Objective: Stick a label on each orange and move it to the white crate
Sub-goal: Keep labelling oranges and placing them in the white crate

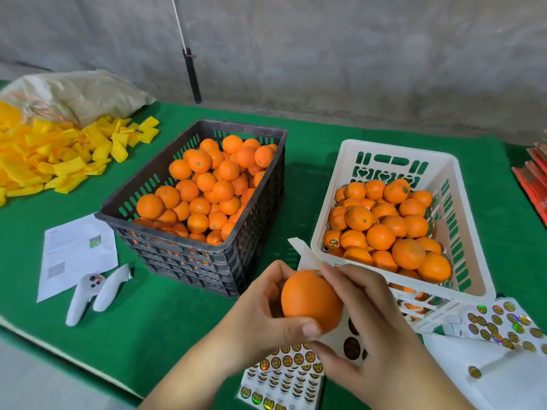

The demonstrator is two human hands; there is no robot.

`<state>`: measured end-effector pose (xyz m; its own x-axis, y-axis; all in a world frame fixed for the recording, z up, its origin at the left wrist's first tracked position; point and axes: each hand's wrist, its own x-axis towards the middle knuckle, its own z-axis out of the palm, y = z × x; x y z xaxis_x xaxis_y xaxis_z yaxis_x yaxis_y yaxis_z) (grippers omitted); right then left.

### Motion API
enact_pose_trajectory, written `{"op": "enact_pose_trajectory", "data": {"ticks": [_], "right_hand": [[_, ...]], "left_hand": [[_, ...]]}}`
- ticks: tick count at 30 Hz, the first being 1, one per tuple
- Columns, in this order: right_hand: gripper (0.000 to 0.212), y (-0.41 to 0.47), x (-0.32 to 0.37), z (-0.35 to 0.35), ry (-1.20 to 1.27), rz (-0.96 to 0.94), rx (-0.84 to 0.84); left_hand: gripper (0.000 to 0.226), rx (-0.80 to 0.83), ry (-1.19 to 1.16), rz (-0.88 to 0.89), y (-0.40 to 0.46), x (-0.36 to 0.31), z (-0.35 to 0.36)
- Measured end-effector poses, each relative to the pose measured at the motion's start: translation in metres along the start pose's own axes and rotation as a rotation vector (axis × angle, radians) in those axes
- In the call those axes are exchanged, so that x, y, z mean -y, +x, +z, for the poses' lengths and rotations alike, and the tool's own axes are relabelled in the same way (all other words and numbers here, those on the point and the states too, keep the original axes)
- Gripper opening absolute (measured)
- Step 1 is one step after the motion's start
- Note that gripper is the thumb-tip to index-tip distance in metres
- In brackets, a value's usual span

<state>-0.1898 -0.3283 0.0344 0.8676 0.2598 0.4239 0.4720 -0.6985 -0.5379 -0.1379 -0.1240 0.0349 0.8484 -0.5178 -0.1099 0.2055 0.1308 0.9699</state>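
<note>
My left hand [263,312] grips one orange [310,300] above the green table, in front of both crates. The fingers of my right hand [367,324] touch the top of that orange, while its thumb pinches a white label sheet [352,347] that runs up behind the fruit. No label shows on the side of the orange facing me. A black crate [165,235] at the centre is full of oranges. To the right, the white crate [399,147] holds several oranges, some with shiny round labels.
More label sheets lie near the front edge [281,377] and at the right [503,324]. A pile of yellow foam nets [59,155] and a sack [74,93] fill the left. A paper [80,253] and two white controllers [97,288] lie beside the black crate.
</note>
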Motion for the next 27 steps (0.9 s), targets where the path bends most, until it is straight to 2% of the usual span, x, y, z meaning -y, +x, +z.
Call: {"op": "enact_pose_trajectory", "data": {"ticks": [3, 5, 8, 9, 11, 13, 15, 17, 18, 19, 21, 22, 23, 25, 27], "right_hand": [[0.075, 0.007, 0.001, 0.004, 0.053, 0.029, -0.102], [0.071, 0.01, -0.003, -0.002, 0.096, 0.023, -0.177], [0.075, 0.016, -0.015, -0.019, 0.312, 0.076, -0.192], [0.075, 0.019, -0.02, -0.025, 0.376, 0.112, -0.19], [0.078, 0.027, -0.033, -0.038, 0.433, 0.187, -0.214], [0.079, 0.034, -0.046, -0.049, 0.383, 0.218, -0.246], [0.083, 0.04, -0.063, -0.055, 0.195, 0.291, -0.254], [0.1, 0.046, -0.08, -0.055, 0.026, 0.496, -0.2], [0.107, 0.049, -0.081, -0.052, 0.045, 0.625, -0.149], [0.11, 0.052, -0.079, -0.048, 0.204, 0.746, -0.086], [0.118, 0.054, -0.07, -0.037, 0.849, 0.932, 0.027], [0.108, 0.053, -0.065, -0.03, 1.135, 0.952, 0.108], [0.089, 0.053, -0.064, -0.022, 1.32, 0.905, 0.139], [0.054, 0.054, -0.066, -0.006, 1.425, 0.815, 0.032], [0.053, 0.065, -0.071, 0.004, 1.416, 0.81, -0.114]], "left_hand": [[0.088, -0.012, 0.007, 0.036, 0.005, 0.002, 0.003], [0.084, -0.022, -0.04, 0.066, 0.009, 0.005, 0.005], [0.044, -0.075, -0.201, 0.114, 0.015, 0.012, 0.004], [0.035, -0.11, -0.229, 0.123, 0.017, 0.013, 0.002], [0.033, -0.168, -0.249, 0.122, 0.022, 0.016, -0.002], [0.034, -0.169, -0.274, 0.128, 0.028, 0.015, -0.006], [0.038, -0.141, -0.313, 0.146, 0.035, 0.012, -0.01], [0.042, -0.089, -0.321, 0.158, 0.043, 0.009, -0.015], [0.044, -0.06, -0.312, 0.167, 0.047, 0.007, -0.019], [0.045, -0.035, -0.301, 0.174, 0.052, 0.004, -0.023], [0.038, -0.021, -0.25, 0.177, 0.063, -0.002, -0.032], [0.033, -0.028, -0.214, 0.174, 0.07, -0.004, -0.036], [0.029, -0.037, -0.181, 0.164, 0.077, -0.006, -0.041], [0.021, -0.032, -0.098, 0.139, 0.094, -0.009, -0.056], [0.016, -0.008, 0.104, 0.157, 0.116, -0.015, -0.076]]}}
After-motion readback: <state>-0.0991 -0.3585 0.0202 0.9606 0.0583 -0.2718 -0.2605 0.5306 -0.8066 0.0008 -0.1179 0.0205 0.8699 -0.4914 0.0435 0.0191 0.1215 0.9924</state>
